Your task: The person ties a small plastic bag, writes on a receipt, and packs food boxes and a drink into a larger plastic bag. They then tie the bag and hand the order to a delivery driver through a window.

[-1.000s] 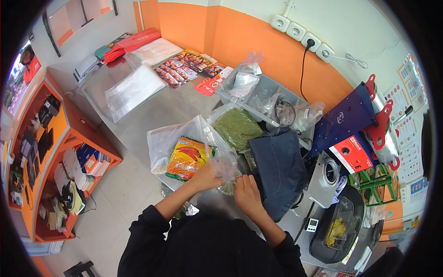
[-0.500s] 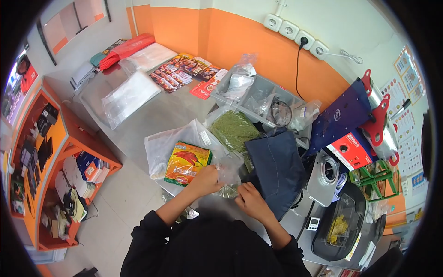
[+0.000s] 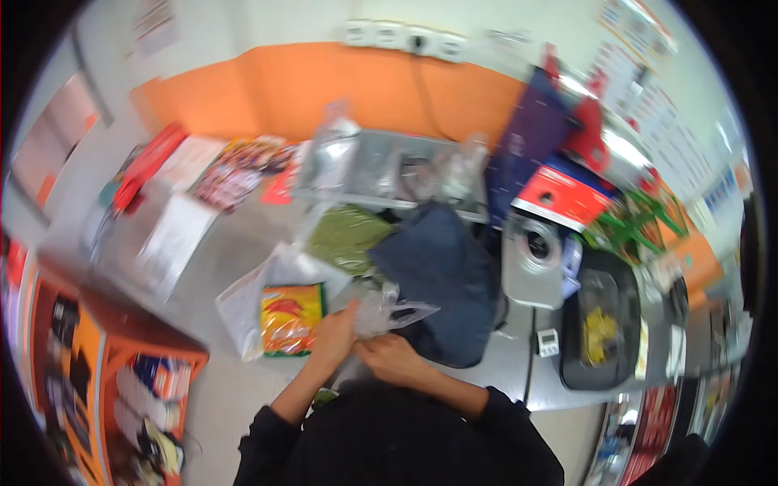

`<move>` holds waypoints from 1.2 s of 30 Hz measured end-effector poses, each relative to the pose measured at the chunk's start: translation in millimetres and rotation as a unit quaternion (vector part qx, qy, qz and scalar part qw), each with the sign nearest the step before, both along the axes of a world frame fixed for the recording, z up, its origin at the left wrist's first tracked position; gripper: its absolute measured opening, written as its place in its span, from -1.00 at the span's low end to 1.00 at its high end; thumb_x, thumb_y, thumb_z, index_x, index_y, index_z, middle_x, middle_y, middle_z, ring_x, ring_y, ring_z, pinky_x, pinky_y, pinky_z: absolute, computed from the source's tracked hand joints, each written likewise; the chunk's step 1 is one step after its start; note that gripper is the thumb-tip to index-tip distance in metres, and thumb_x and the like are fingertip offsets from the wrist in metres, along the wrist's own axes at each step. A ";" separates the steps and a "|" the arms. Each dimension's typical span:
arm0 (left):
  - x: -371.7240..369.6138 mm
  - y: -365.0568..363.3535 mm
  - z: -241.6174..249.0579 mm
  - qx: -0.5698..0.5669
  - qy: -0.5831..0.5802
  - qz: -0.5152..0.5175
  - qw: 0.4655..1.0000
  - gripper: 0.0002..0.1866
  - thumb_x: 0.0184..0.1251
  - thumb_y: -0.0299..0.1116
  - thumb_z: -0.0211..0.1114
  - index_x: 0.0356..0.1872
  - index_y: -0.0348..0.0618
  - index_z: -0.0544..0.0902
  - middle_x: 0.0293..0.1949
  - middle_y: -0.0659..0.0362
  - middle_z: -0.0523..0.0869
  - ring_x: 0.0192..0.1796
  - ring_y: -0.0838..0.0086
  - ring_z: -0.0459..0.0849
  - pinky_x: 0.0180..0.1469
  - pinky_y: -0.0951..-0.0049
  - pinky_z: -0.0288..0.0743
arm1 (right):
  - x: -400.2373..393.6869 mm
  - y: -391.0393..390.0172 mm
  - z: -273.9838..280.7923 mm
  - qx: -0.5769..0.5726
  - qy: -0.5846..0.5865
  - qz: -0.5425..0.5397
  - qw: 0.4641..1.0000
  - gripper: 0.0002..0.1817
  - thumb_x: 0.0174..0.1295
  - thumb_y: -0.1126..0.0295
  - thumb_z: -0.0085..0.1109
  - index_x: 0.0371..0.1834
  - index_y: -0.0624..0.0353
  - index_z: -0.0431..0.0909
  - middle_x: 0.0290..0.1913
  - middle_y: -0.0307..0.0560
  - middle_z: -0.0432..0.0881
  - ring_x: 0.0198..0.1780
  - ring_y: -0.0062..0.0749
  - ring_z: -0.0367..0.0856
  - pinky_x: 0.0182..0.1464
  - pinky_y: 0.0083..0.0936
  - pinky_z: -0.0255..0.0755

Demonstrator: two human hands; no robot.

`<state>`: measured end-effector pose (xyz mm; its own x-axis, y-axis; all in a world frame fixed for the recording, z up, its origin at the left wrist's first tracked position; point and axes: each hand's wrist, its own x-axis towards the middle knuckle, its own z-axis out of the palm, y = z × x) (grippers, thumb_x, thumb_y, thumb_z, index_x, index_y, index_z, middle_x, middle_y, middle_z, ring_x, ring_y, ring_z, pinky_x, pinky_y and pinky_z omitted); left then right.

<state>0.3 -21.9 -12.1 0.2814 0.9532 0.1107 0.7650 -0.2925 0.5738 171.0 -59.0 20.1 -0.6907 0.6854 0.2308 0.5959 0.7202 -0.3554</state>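
Crowded steel counter (image 3: 512,374): left hand (image 3: 334,332) pinching a clear bag (image 3: 374,314) beside dark cloth (image 3: 446,279), right hand (image 3: 393,359) curled close, its hold unclear, so hard tugging could tear thin plastic

Bright, even indoor light, with widespread motion blur (wall sockets (image 3: 388,35) noticeably soft), fisheye curvature and black corners.

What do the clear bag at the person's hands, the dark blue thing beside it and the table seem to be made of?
Clear bag: probably thin, glossy plastic; it's see-through and crumpled.
Dark blue thing: perhaps matte fabric, as it shows little shine; blur leaves that open.
Table: likely smooth metal, judging by its grey sheen.
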 end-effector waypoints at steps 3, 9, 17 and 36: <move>2.7 1.4 1.7 0.030 0.000 0.020 0.999 -0.51 0.07 -0.51 0.23 0.11 -0.30 0.46 -0.47 -0.16 0.65 -0.39 -0.02 0.67 -0.33 0.07 0.51 | 8.2 -2.4 -9.8 0.014 0.049 -0.021 0.998 -0.76 0.07 0.45 0.02 -0.17 0.21 0.52 -0.37 -0.08 0.61 -0.22 -0.15 0.62 -0.16 -0.28 0.51; 4.2 9.3 -4.3 -0.092 -0.156 0.010 0.983 -0.72 0.40 -0.25 0.16 -0.17 -0.34 0.54 -0.67 0.03 0.54 -0.65 0.35 0.64 -0.58 0.33 0.47 | 9.9 -18.7 -5.7 -0.024 0.123 -0.277 0.953 -0.51 -0.01 0.37 0.22 0.02 0.32 0.40 0.06 0.13 0.41 0.14 0.02 0.36 0.04 -0.22 0.36; 1.1 3.4 49.2 0.144 0.090 -0.122 0.978 -0.48 0.27 0.04 0.26 -0.09 -0.32 0.60 -0.40 -0.06 0.70 -0.27 0.07 0.72 -0.22 0.14 0.54 | -8.5 0.3 -26.9 -0.168 0.206 -0.276 0.924 0.02 -0.21 0.13 0.55 0.32 0.32 0.20 0.26 0.14 0.30 0.29 0.07 0.35 0.25 -0.22 0.35; 103.6 -149.7 113.9 0.360 -0.419 0.234 0.800 -0.63 0.40 -0.41 0.15 0.15 -0.32 0.37 0.13 0.02 0.46 0.21 0.30 0.41 0.27 0.27 0.27 | 379.7 -314.1 13.0 0.228 0.326 -0.698 0.595 -0.85 0.08 0.53 0.24 -0.26 0.18 0.58 -0.26 -0.04 0.61 -0.27 -0.24 0.62 -0.12 -0.37 0.47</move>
<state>103.9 -171.6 101.8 -0.5489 0.5368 0.6407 0.3218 -0.5717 0.7547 550.7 -373.2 33.1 0.8170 0.2492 0.5200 0.5694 -0.2056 -0.7959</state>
